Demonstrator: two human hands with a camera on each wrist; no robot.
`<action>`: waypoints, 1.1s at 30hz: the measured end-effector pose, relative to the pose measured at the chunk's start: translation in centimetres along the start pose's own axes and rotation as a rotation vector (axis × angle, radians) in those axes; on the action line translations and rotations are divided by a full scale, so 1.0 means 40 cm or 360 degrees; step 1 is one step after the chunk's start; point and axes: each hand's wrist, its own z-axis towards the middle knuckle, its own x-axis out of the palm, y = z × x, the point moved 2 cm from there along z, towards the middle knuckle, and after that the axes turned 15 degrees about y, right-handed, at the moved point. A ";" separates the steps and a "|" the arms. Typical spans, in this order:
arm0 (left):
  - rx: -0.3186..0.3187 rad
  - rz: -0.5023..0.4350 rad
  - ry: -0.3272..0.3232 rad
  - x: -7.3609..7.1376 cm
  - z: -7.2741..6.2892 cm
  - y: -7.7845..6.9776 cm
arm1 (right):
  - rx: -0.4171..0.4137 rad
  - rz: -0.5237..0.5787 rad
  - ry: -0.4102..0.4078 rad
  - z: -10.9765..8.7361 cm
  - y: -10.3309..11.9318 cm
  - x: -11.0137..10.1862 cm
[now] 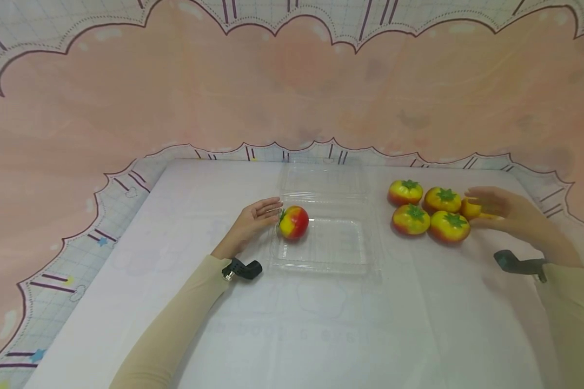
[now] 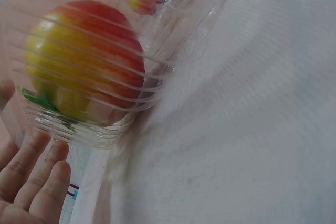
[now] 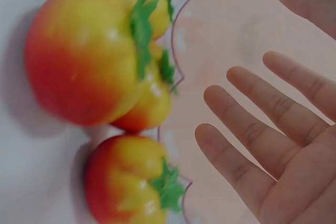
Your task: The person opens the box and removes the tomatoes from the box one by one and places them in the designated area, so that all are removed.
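A clear plastic clamshell box (image 1: 331,267) lies with its lid (image 1: 323,181) folded back. One red-and-yellow tomato-like fruit (image 1: 297,222) sits tilted at its left end, its green leafy top facing left. My left hand (image 1: 250,222) is beside that end, fingertips right at the ribbed wall; in the left wrist view the fruit (image 2: 84,59) shows through the plastic. On the right, my right hand (image 1: 508,210) has its fingers stretched out beside a group of similar fruits (image 1: 449,227). It partly hides a yellow fruit (image 1: 469,208). The right wrist view shows its spread fingers (image 3: 252,135) holding nothing.
Several fruits with green star-shaped tops stand close together right of the box, among them one at the back left (image 1: 405,193). A white cloth (image 1: 272,335) covers the table. Behind it hangs a peach curtain (image 1: 292,97) with a scalloped print.
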 end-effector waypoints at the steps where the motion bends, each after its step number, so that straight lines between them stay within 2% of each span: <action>1: 0.0002 -0.0001 0.0000 0.000 0.000 0.000 | -0.0005 0.0004 -0.0002 0.003 0.009 0.000; 9: -0.0001 -0.0008 -0.0001 -0.001 0.002 0.002 | -0.0018 -0.0032 0.0065 0.030 0.079 -0.004; 25: -0.0006 -0.0012 0.0004 0.000 0.001 0.002 | -0.0251 -0.0146 0.0161 0.105 0.224 0.012; 28: -0.0001 -0.0011 0.0005 0.000 0.002 0.003 | -0.0237 -0.0140 0.0218 0.116 0.249 0.014; 33: -0.0001 0.0003 0.0003 0.000 0.001 0.001 | -0.0129 -0.0105 0.0312 0.134 0.286 0.020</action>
